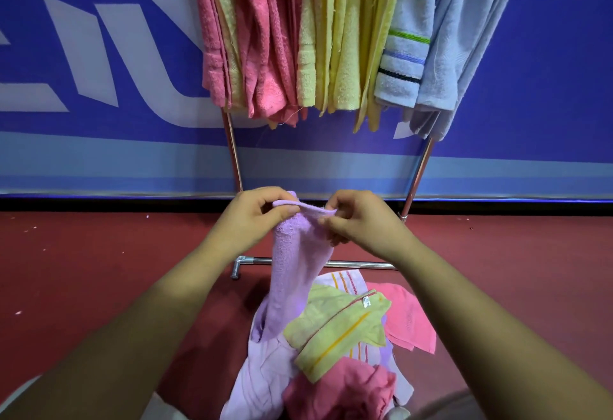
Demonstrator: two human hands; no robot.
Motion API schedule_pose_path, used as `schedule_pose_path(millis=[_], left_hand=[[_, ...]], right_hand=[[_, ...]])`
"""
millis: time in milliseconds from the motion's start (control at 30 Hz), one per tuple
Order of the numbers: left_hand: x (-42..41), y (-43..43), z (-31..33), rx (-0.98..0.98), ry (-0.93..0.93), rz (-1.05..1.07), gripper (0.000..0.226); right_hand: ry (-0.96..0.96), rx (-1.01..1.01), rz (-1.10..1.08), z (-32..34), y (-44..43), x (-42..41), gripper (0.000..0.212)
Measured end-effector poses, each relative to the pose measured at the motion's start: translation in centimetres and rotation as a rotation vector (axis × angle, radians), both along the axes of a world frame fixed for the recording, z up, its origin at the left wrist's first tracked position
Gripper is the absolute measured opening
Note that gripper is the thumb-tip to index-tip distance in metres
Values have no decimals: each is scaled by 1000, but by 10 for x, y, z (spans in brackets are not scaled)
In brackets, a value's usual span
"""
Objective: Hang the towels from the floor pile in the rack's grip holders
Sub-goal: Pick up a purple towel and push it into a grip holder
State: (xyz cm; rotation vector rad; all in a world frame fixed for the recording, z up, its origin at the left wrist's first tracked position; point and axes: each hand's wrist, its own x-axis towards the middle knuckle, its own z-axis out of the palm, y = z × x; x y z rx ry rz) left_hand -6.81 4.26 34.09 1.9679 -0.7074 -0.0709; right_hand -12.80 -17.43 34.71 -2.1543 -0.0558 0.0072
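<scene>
Head view: we see left grip and right grip pinching the lilac terry towel by its hem; its buried tail could drag the floor pile along.

lilac towel — we see it held up by its top hem, tail trailing into the pile | floor pile — lilac, striped yellow-green and pink towels crumpled at the rack's foot | rack: pink, yellow, pale-blue hung towels packed close
</scene>
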Motion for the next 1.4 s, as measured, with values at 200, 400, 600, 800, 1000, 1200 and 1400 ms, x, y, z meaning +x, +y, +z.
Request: schedule_pose_path(millis=[200, 400, 600, 800, 1000, 1200, 1400], left_hand=[[9, 15, 13, -45, 110, -68, 12], [17, 28, 16, 17, 99, 20, 12], [24, 35, 11, 23, 54, 236, 10], [21, 31, 16, -45, 57, 267, 9], [22, 21, 35, -102, 49, 223, 22], [38, 9, 103, -63, -83, 306, 16], [30, -3, 199, -250, -37, 208, 3]], right_hand=[[84, -424, 126, -14, -12, 4, 13], [65, -432, 84, -10, -18, 6, 21], [-23, -105, -115, 0, -24, 8, 22], [-99, 100, -171, 4, -24, 4, 22], [-220, 134, -217, 28, -28, 7, 17], [-271, -57, -95, 99, -43, 14, 11], [-445, 78, -148, 207, -53, 3, 15]])
